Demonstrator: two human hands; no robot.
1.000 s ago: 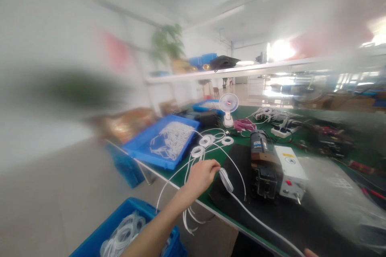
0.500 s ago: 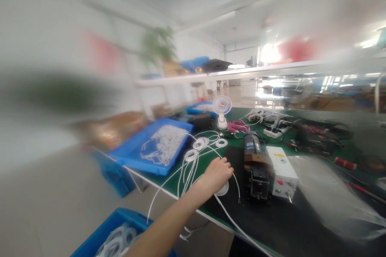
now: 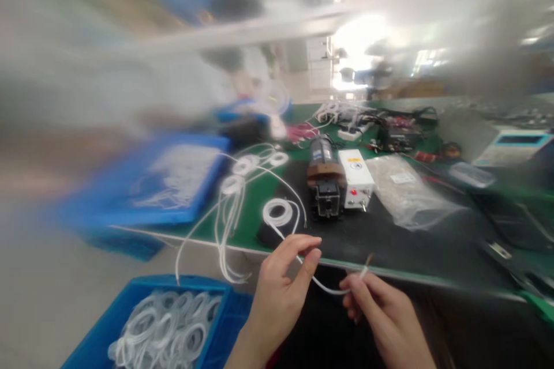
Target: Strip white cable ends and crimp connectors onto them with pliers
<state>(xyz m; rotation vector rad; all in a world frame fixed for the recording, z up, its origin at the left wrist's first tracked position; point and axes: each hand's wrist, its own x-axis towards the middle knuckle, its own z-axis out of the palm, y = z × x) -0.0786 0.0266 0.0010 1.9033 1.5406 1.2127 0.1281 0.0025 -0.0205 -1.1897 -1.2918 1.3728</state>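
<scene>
My right hand (image 3: 376, 305), in front of the table's near edge, pinches a white cable (image 3: 326, 289) close to its end. Bare coppery wire sticks out past the fingers there. From the pinch the cable runs left, passes by my left hand (image 3: 288, 282), and leads up to a small coil (image 3: 277, 212) on the black mat. My left hand is raised beside the cable with thumb and forefinger slightly apart and nothing between their tips. More white cable coils (image 3: 246, 165) lie left of the mat, loose ends hanging over the table edge.
A black motor-like machine (image 3: 326, 179) and a white control box (image 3: 355, 179) stand on the mat (image 3: 407, 253). Right of them lies a clear plastic bag (image 3: 402, 190). Blue trays (image 3: 194, 207) hold white pieces; a blue bin (image 3: 227, 294) below holds coils.
The view has turned down and right. My left hand has drawn back from over the coil toward the table edge. My right hand has come into view, holding the cable end.
</scene>
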